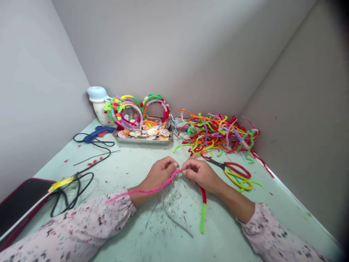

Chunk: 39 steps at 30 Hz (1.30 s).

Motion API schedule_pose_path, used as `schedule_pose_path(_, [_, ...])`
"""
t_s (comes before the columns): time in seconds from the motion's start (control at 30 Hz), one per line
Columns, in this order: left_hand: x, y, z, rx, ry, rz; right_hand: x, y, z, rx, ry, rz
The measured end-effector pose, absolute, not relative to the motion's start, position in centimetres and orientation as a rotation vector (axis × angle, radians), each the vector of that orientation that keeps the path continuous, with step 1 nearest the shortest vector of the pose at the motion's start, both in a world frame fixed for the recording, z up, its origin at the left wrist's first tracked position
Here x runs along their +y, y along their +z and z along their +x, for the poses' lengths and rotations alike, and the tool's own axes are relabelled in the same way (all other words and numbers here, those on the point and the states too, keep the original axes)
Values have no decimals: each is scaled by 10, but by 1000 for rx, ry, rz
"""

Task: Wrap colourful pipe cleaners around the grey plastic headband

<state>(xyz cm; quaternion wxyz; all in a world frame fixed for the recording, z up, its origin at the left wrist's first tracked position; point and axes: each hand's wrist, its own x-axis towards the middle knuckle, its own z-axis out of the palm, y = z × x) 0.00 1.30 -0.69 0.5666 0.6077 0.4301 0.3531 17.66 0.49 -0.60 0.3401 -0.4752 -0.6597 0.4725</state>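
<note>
A bright pink pipe cleaner (160, 186) trails from the fingertips back across my left wrist. My left hand (163, 173) pinches it near its far end. Close on the other side, my right hand (198, 174) is closed with thumb and fingers pinching at the pink tip. Below the right hand hangs a strip wrapped in red and green pipe cleaner (203, 209). A bare grey band (177, 221) curves down below the left hand. Whether the strip and band join as one hoop is hidden by my hands.
Scissors (231, 173) lie right of my right hand, before a pipe-cleaner heap (215, 134). A metal tray (143, 141) holds shells and wrapped headbands (128, 112). Left are a blue glue gun (98, 134), black cable (91, 169), a cup (99, 105) and a dark tablet-like device (24, 196).
</note>
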Motion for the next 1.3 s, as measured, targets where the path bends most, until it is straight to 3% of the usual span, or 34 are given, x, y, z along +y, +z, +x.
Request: schedule_pose_path(1.3, [12, 7, -5, 1061, 559, 1745, 7, -6, 177, -1697, 1283, -1273])
